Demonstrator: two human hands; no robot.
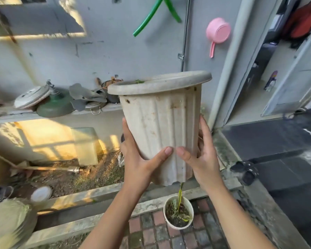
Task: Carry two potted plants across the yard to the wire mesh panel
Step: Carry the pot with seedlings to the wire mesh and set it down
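Left hand and right hand clasp the pot between them; keeping it upright should prevent spills.

Ribbed pot: matt, stained off-white plastic. Dipper: glossy pink plastic. Hose: smooth green plastic. Paving: rough brick.

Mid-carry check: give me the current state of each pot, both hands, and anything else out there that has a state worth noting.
Large white pot: lifted, tilted, held at its lower half.
Left hand: gripping the pot's left side.
Right hand: gripping the pot's right side.
Small white pot: upright on the brick paving, untouched, droopy plant inside.
Pink scoop: hanging on the wall.
Green hose: hanging on the wall.
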